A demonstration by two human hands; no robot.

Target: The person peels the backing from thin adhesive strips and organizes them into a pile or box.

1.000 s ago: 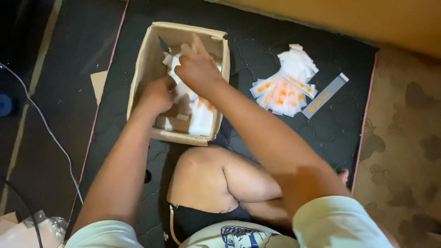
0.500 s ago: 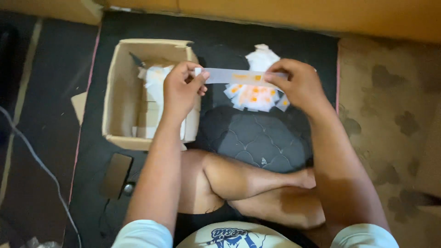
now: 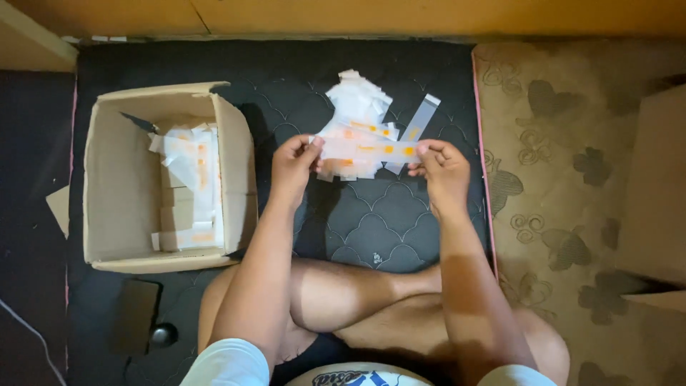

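A long clear plastic strip with orange marks [image 3: 366, 149] is stretched level between my two hands above the black quilted mat [image 3: 386, 221]. My left hand [image 3: 294, 166] pinches its left end and my right hand [image 3: 443, 168] pinches its right end. Just behind the strip lies a loose pile of similar white and orange strips [image 3: 357, 107] on the mat. To the left stands an open cardboard box [image 3: 114, 207] with more such strips [image 3: 191, 179] stacked along its right inner side.
One single clear strip [image 3: 420, 121] lies beside the pile. A dark phone [image 3: 134, 314] and a small black round object [image 3: 164, 334] rest on the mat near my left knee. A patterned brown carpet [image 3: 572, 214] lies right, with a cardboard box [image 3: 657, 193] at its edge.
Both hands have left the box; they now hold one strip taut over the mat, slightly lower and more centred than half a second ago. The view has shifted right.
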